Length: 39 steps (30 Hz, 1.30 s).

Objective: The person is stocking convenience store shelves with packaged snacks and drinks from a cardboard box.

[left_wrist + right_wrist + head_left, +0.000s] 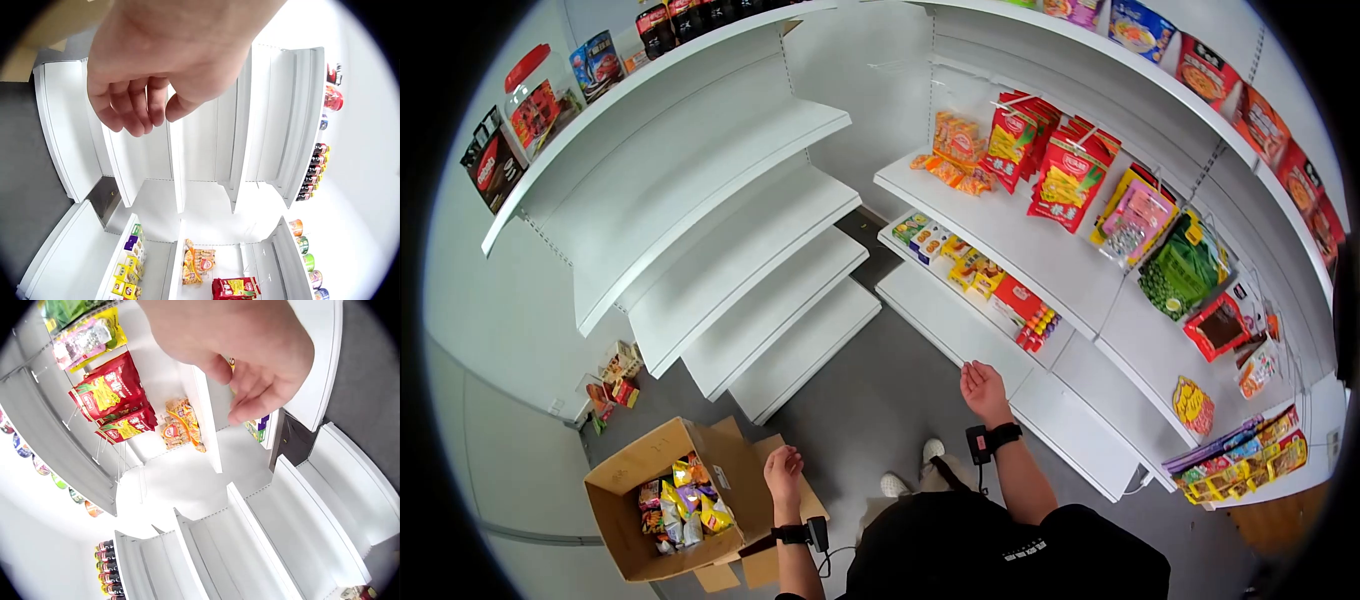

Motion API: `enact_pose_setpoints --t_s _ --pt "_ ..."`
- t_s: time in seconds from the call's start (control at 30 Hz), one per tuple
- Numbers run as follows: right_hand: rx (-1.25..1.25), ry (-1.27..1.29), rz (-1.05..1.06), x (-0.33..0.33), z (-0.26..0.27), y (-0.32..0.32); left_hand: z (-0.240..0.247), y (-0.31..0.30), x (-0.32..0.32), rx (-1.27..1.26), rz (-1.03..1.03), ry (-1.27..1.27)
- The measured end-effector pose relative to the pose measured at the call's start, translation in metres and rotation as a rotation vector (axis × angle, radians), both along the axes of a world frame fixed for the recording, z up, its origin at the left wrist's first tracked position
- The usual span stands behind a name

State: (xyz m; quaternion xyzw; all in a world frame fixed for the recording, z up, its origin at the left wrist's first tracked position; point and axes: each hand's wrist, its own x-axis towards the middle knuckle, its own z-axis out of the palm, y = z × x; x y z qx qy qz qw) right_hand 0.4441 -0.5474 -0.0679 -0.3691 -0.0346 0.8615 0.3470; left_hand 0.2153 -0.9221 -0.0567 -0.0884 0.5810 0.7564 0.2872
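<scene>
My left hand (783, 470) hangs beside an open cardboard box (622, 480) on the floor, fingers loosely curled and holding nothing. The box holds several bright snack packets (683, 503). In the left wrist view the left hand (140, 119) shows relaxed, curled fingers with nothing in them. My right hand (980, 385) hovers in front of the low white shelf (960, 330) on the right, fingers loosely curled, empty. The right wrist view shows the right hand (256, 394) holding nothing too.
An empty white shelving unit (730, 240) stands on the left. The right unit carries red snack bags (1065, 175), orange packets (955, 150), small boxes (970, 270) and hanging packets (1180, 270). Bottles and jars (550, 90) line the top left shelf. Grey floor (880, 400) lies between.
</scene>
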Motion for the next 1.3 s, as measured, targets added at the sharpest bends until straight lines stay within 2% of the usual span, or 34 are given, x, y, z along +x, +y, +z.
enact_pose_setpoints --t_s 0.2,0.4,0.6,0.7,0.97,1.3 --pt "0.009 0.005 0.044 0.037 0.009 -0.024 0.0 -0.035 0.044 -0.039 0.081 0.039" --pt "0.05 0.038 0.205 0.066 0.016 -0.042 0.018 -0.054 0.113 -0.034 0.179 0.07" --pt "-0.017 0.082 0.272 0.101 0.017 -0.083 0.021 -0.101 0.179 -0.11 0.176 0.065" --pt "-0.068 0.042 0.339 0.107 0.009 -0.108 0.024 -0.13 0.204 -0.12 0.267 0.02" --pt "-0.084 0.027 0.55 0.068 0.011 -0.182 0.011 -0.222 0.252 -0.182 0.444 -0.036" --pt "-0.075 -0.001 0.72 -0.031 0.024 -0.293 0.008 -0.324 0.231 -0.104 0.599 -0.051"
